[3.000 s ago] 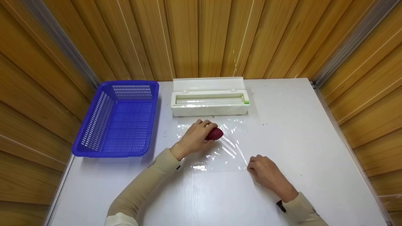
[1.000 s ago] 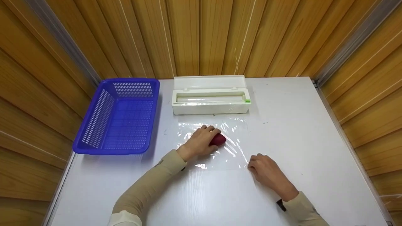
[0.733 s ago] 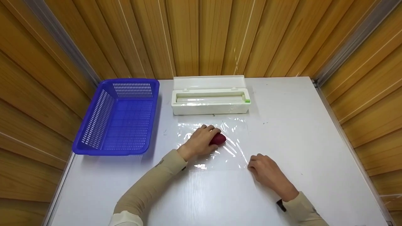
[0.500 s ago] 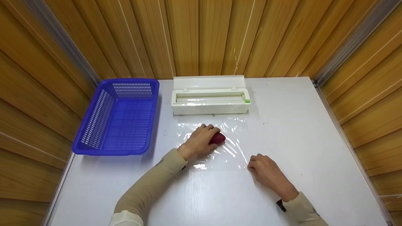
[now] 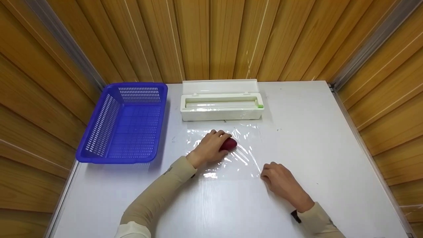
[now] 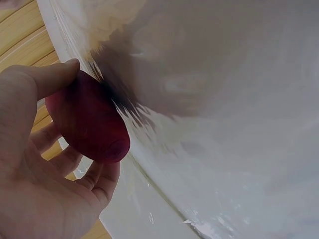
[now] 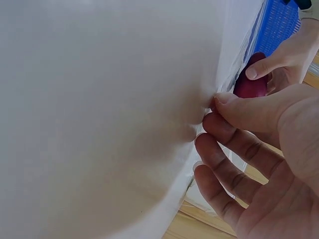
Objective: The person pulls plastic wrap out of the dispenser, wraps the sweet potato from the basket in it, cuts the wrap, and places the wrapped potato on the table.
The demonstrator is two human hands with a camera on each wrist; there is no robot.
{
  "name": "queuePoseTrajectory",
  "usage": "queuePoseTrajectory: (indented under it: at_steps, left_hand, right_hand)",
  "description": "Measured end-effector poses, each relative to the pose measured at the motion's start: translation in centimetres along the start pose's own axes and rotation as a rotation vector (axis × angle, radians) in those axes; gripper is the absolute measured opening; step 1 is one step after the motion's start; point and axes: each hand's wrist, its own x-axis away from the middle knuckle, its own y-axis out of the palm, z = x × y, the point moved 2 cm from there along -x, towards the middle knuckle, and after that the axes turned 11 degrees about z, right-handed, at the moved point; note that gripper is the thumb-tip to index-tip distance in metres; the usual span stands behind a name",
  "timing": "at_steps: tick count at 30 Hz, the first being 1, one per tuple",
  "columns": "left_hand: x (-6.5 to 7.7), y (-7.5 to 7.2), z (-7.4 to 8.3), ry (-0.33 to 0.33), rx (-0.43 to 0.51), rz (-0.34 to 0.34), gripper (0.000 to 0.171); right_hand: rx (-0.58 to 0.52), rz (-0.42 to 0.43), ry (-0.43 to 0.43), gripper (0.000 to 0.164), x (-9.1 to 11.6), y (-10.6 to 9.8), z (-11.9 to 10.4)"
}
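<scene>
My left hand [image 5: 210, 147] grips a smooth, dark red, egg-shaped fruit or vegetable [image 5: 229, 144], with a round scar at its end in the left wrist view. It is over a clear sheet of cling film [image 5: 243, 167] on the white table. At the near right corner of the film, my right hand [image 5: 277, 180] pinches the film edge between thumb and forefinger. Its other fingers curl loosely in the right wrist view. Behind the film stands a white cling film dispenser [image 5: 221, 114], its lid raised and the roll showing inside.
A blue perforated basket [image 5: 132, 132] stands at the left of the white table [image 5: 317, 138]. A green slider [image 5: 260, 106] sits at the right end of the dispenser. Wood-panelled walls [image 5: 224, 39] enclose the back and both sides.
Over three seconds, my left hand and the dark red piece have shifted slightly right and nearer, then edged back a little. My right hand stays at the film corner.
</scene>
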Motion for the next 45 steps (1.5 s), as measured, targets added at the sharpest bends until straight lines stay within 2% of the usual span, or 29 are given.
queuePoseTrajectory:
  at_steps: [17, 25, 45]
  left_hand:
    - [0.2, -0.5, 0.1, 0.006, 0.004, 0.015, 0.062]
    - [0.6, -0.8, 0.0, -0.019, 0.036, 0.007, 0.062]
    - [1.5, -2.0, -0.5, -0.032, 0.025, 0.040, 0.061]
  right_hand:
    - [-0.015, -0.039, 0.042, 0.016, -0.1, -0.1, -0.1]
    - [0.002, -0.015, 0.010, 0.018, 0.0, -0.2, -0.3]
    - [0.009, -0.074, 0.055, 0.013, -0.2, -0.1, -0.1]
